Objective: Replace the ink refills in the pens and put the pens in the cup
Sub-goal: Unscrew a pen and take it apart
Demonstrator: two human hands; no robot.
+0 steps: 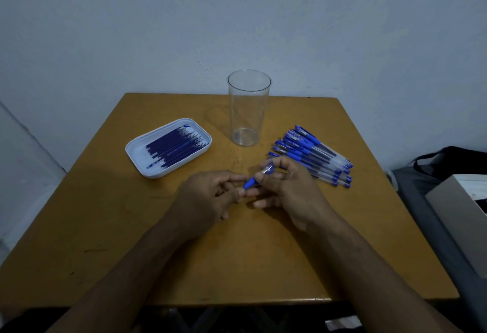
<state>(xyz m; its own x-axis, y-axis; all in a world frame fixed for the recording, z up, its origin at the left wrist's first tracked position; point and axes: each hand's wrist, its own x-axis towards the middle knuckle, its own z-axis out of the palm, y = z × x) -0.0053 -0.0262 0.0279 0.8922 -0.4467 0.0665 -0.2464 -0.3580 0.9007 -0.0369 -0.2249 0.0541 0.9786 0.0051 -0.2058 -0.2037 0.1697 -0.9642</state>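
Note:
A blue pen (253, 180) is held over the middle of the table between both hands. My left hand (208, 198) pinches its lower blue end, and my right hand (287, 190) grips its upper part, hiding most of the barrel. A clear plastic cup (248, 107) stands upright and empty at the back of the table. A pile of several blue-capped pens (313, 157) lies to the right of the cup, just behind my right hand. A white tray (137, 148) on the left holds several dark blue refills (175, 147).
The wooden table (237, 253) stands against a pale wall. To the right, beside the table, are a dark bag (448, 160) and a grey box (463, 216).

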